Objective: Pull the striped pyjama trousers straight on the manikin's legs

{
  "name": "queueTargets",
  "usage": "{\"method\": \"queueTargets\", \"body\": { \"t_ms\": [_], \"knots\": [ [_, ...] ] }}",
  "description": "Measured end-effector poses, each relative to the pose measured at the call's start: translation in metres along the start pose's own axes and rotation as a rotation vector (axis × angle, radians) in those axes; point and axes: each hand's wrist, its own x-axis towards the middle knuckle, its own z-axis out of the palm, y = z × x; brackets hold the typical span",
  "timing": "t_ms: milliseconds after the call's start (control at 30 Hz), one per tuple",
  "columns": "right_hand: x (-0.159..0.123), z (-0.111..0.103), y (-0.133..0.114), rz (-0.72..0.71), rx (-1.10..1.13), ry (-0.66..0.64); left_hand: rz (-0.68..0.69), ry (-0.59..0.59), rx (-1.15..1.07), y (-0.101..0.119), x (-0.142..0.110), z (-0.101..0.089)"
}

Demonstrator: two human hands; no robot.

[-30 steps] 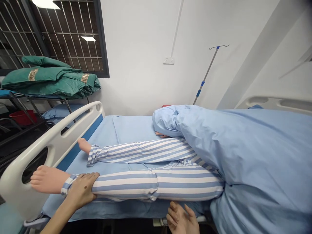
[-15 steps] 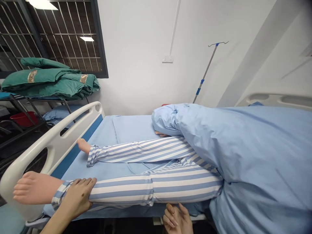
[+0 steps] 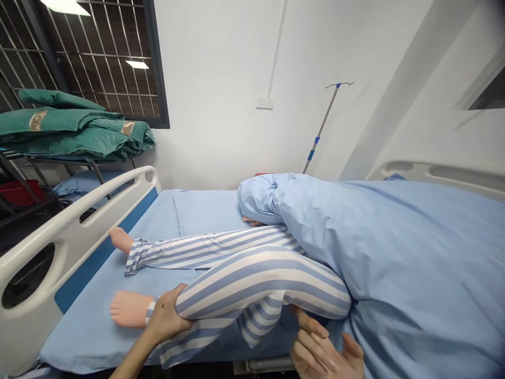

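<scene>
On the bed lies a figure that looks like a care manikin, in blue-and-white striped pajama trousers. Its near leg (image 3: 268,276) is bent, the knee raised off the mattress. My left hand (image 3: 168,318) is closed around the lower part of that leg, just above the bare near foot (image 3: 130,309). Palm up, my right hand (image 3: 325,347) is below the near thigh with fingers apart and slightly curled; one fingertip is hidden beneath the trousers. The far leg (image 3: 177,255) stays stretched out flat. A light blue quilt (image 3: 374,247) covers the upper body.
The white footboard (image 3: 71,231) rises at the left and the headboard (image 3: 453,173) at the back right. An IV pole (image 3: 321,126) stands behind the bed by the wall. Folded green quilts (image 3: 74,129) are piled on a rack under the barred window.
The near leg has gone from straight to bent, its foot drawn rightward away from the footboard. My left hand moved right with it. My right hand shifted right, and the view moved slightly.
</scene>
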Motion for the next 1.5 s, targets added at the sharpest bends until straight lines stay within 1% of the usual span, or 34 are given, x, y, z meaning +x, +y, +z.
{"method": "queueTargets", "body": {
  "t_ms": [100, 167, 233, 333, 500, 567, 633, 767, 867, 933, 1033, 1133, 1233, 1333, 1500],
  "knots": [
    [0.003, 0.009, -0.014, -0.061, 0.016, -0.029, 0.018, 0.039, -0.171, 0.028, 0.015, 0.03],
    [0.004, 0.01, -0.021, -0.1, -0.001, -0.031, 0.01, 0.07, -0.215, 0.038, 0.023, 0.045],
    [0.005, 0.008, -0.025, -0.12, -0.044, -0.01, -0.006, 0.084, -0.219, 0.042, 0.027, 0.052],
    [0.005, 0.005, -0.025, -0.138, -0.1, 0.031, 0.006, 0.067, -0.216, 0.041, 0.029, 0.052],
    [0.003, 0.002, -0.018, -0.153, -0.102, 0.056, 0.094, 0.002, -0.164, 0.029, 0.028, 0.035],
    [0.002, -0.002, -0.015, -0.142, -0.107, 0.068, 0.109, -0.01, -0.092, 0.018, 0.026, 0.024],
    [0.001, -0.011, -0.009, -0.12, -0.134, 0.082, 0.098, -0.023, 0.013, 0.002, 0.021, 0.006],
    [0.004, -0.036, 0.01, -0.061, -0.127, 0.126, 0.08, -0.069, 0.23, -0.034, 0.008, -0.04],
    [0.011, -0.059, 0.028, -0.033, -0.077, 0.158, 0.063, -0.075, 0.395, -0.057, -0.005, -0.074],
    [0.016, -0.076, 0.039, 0.01, -0.076, 0.169, 0.052, -0.075, 0.499, -0.065, -0.013, -0.09],
    [0.025, -0.102, 0.052, 0.061, -0.118, 0.143, 0.062, -0.081, 0.613, -0.065, -0.022, -0.106],
    [0.033, -0.124, 0.06, 0.099, -0.114, 0.103, 0.063, -0.094, 0.669, -0.056, -0.028, -0.114],
    [0.037, -0.131, 0.063, 0.148, -0.083, 0.099, 0.047, -0.102, 0.689, -0.049, -0.032, -0.116],
    [0.036, -0.125, 0.063, 0.161, -0.046, 0.089, 0.047, -0.062, 0.682, -0.052, -0.034, -0.113],
    [0.025, -0.106, 0.054, 0.113, 0.01, -0.055, 0.002, -0.069, 0.59, -0.07, -0.034, -0.097]
  ]
}}
